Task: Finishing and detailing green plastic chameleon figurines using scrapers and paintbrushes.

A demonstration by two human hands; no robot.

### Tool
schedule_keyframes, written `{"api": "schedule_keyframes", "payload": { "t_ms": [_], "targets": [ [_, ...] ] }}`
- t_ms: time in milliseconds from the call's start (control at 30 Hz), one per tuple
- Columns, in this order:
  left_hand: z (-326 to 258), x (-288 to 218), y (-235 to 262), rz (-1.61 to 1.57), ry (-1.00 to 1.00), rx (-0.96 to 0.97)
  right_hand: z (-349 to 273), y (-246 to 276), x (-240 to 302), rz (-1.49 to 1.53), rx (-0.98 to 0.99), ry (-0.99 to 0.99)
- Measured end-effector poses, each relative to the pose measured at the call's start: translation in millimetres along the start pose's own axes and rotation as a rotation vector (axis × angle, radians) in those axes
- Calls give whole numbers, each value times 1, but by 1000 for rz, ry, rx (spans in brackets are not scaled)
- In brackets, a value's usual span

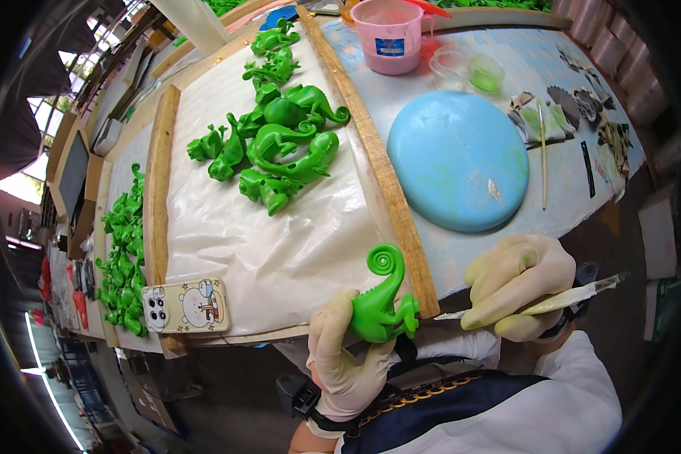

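My left hand (340, 356), in a pale glove, is closed around the body of a green plastic chameleon figure (378, 314). The figure's spiral tail curls upward, and its legs face my right hand. To its right, my gloved right hand (518, 284) pinches a slim, pale paintbrush (560, 300). The brush's thin tip points left toward the figure, with a small gap between them. Yellowish-green stains mark the right glove's fingers. Beyond my left hand, several more green chameleon figures (284, 113) lie in a group on a white plastic sheet (272, 250).
Wooden strips (371, 144) border the sheet. On the right are an upturned blue basin (458, 163), a pink measuring jug (390, 38), small clear cups (486, 74), another brush (542, 151) and stained rags (583, 106). A patterned phone (188, 306) lies near the front edge, beside piled green pieces (122, 257).
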State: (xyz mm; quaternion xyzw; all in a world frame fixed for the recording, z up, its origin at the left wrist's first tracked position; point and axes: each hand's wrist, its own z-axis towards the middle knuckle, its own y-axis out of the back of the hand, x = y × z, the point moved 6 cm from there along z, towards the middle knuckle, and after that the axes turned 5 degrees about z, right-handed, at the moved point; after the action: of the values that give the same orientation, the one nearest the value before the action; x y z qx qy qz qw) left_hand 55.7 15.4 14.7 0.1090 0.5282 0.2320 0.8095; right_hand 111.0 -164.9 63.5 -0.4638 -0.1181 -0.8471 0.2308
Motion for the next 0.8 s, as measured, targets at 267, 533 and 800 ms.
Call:
{"api": "schedule_keyframes", "payload": {
  "t_ms": [267,533,800],
  "targets": [
    [-3,8,0,-411,237,-16,-9,5,-11,159,-150,114],
    [-6,33,-22,-1404,799,-40,-26,15,-21,139,-406,95],
    [-13,34,-21,-1906,906,-122,-27,12,-26,70,-442,48]
  ]
}}
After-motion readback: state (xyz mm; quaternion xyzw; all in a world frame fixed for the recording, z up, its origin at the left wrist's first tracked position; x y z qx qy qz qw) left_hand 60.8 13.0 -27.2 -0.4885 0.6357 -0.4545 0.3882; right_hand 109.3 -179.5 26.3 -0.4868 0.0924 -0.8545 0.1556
